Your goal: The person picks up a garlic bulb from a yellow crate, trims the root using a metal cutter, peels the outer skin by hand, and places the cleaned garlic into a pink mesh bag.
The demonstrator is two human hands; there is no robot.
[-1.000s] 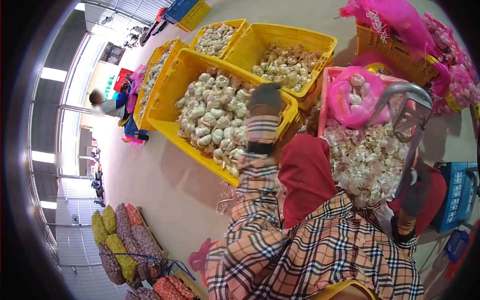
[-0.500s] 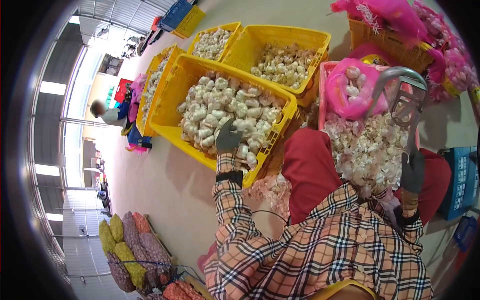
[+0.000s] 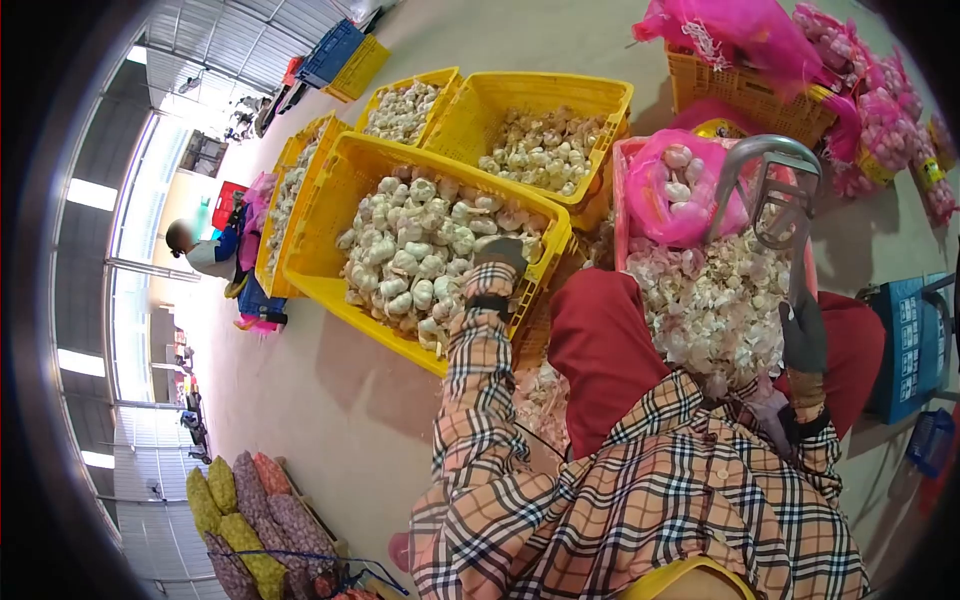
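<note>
Bright, even daylight (windows glaring at left), heavy fisheye bending, dark vignetted corners.

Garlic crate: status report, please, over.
Left hand on crate rim, over garlic. Right hand at metal handle, grip unclear. Nothing blocks the left hand.

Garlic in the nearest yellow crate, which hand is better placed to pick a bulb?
Probably left: the left hand is on the garlic in that yellow crate; the right hand is at the metal tool.

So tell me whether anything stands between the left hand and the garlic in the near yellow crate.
Nothing visible does: the gloved left hand lies on the garlic bulbs, just inside the near rim of the yellow crate.
</note>
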